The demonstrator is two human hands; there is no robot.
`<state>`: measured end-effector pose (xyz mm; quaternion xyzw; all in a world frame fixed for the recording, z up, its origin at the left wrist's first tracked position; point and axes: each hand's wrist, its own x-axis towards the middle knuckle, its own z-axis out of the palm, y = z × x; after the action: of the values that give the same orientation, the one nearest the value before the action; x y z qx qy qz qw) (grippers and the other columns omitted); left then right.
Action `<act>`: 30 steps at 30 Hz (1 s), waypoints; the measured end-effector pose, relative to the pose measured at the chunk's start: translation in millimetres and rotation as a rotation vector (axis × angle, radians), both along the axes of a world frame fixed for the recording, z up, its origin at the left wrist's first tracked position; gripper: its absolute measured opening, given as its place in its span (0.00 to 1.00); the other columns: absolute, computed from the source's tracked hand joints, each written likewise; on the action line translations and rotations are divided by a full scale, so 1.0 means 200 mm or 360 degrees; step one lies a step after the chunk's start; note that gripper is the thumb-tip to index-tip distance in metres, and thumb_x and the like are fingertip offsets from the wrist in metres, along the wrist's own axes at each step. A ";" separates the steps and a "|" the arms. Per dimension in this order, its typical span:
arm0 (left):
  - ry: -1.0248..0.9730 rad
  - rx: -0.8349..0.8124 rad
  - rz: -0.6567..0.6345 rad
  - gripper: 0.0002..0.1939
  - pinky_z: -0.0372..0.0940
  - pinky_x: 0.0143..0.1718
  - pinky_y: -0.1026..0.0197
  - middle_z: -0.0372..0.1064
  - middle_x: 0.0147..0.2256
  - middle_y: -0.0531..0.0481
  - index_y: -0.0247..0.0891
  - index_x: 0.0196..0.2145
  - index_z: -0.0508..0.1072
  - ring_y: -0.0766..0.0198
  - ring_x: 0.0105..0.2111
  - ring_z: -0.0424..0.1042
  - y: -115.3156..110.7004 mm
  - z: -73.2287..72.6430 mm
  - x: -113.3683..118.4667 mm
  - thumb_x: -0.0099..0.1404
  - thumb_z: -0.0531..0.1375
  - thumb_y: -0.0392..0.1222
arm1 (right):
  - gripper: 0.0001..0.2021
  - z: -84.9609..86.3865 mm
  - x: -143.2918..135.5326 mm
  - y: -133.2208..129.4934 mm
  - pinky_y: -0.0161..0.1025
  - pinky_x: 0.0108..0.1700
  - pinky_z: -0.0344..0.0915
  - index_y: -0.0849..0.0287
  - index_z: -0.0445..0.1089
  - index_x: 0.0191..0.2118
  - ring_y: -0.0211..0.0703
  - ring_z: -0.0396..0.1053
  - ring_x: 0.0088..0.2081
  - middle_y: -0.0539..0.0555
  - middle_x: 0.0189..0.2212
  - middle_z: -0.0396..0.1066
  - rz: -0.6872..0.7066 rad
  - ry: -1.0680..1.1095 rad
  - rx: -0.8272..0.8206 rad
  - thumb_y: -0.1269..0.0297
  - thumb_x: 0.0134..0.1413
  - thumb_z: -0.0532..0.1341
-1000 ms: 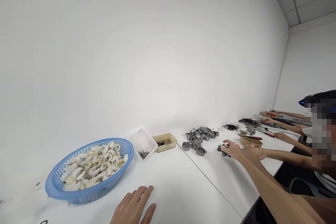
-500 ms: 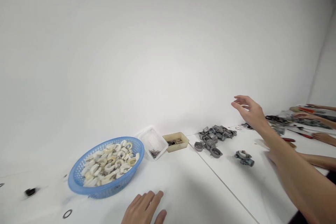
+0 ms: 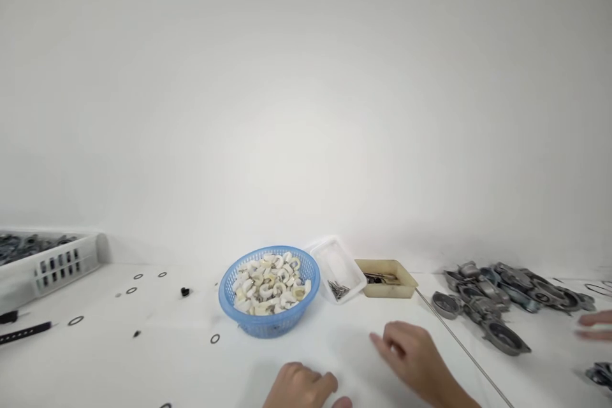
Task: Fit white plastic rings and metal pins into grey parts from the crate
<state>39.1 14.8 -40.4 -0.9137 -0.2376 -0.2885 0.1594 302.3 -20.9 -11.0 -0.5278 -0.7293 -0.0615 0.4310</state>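
My left hand (image 3: 300, 387) is at the lower edge of the view, above the white table. Its fingers are loosely curled, the thumb stands apart, and I see nothing in it. Close by on the right, my right hand (image 3: 415, 357) hovers over the table with bent fingers and a gap beside the thumb; it appears to hold nothing. Nearest beyond both hands is a blue plastic basket (image 3: 268, 330) full of white and yellowish curved pieces (image 3: 272, 284). Beside it, a white tray (image 3: 329, 258) contains small metal pins (image 3: 338, 290).
A cream tray (image 3: 389, 291) with thin metal tools stands by the wall. Grey metal castings (image 3: 507, 293) are heaped to the right, near another person's fingers (image 3: 595, 325). At left are a white crate (image 3: 62, 268) of dark parts, a black strap (image 3: 26, 333) and scattered rings (image 3: 75, 320).
The view has swung left, bringing the crate into sight. My right hand has come down from its raised place on the right to beside my left hand. My left fingers are more curled.
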 end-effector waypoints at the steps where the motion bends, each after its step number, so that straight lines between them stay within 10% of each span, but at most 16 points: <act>1: 0.0013 -0.0021 -0.0014 0.30 0.61 0.21 0.61 0.71 0.17 0.53 0.42 0.30 0.73 0.60 0.16 0.74 -0.02 0.02 0.00 0.80 0.42 0.57 | 0.24 -0.02 -0.01 -0.02 0.39 0.26 0.50 0.54 0.55 0.18 0.38 0.54 0.19 0.46 0.15 0.57 0.0057 -0.0056 -0.0060 0.54 0.63 0.59; 20: -0.0024 -0.0215 -0.0119 0.26 0.64 0.25 0.62 0.69 0.20 0.54 0.42 0.26 0.68 0.62 0.19 0.72 -0.12 0.15 -0.03 0.80 0.47 0.51 | 0.26 0.01 0.09 -0.03 0.40 0.28 0.45 0.54 0.47 0.16 0.38 0.41 0.22 0.43 0.15 0.45 -0.0078 -0.0246 -0.0571 0.58 0.65 0.55; 30: 0.0091 -0.0318 0.0026 0.26 0.63 0.30 0.60 0.71 0.22 0.53 0.41 0.27 0.69 0.61 0.22 0.73 -0.13 0.14 -0.04 0.80 0.45 0.52 | 0.21 0.01 0.02 -0.09 0.40 0.29 0.50 0.53 0.58 0.18 0.46 0.64 0.26 0.49 0.17 0.66 -0.0072 -0.0466 -0.0767 0.58 0.61 0.59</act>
<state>31.7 -11.2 -11.9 -0.9309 -0.2680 -0.2360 0.0766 307.1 -39.1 -9.9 -0.6167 -0.7654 0.0286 0.1817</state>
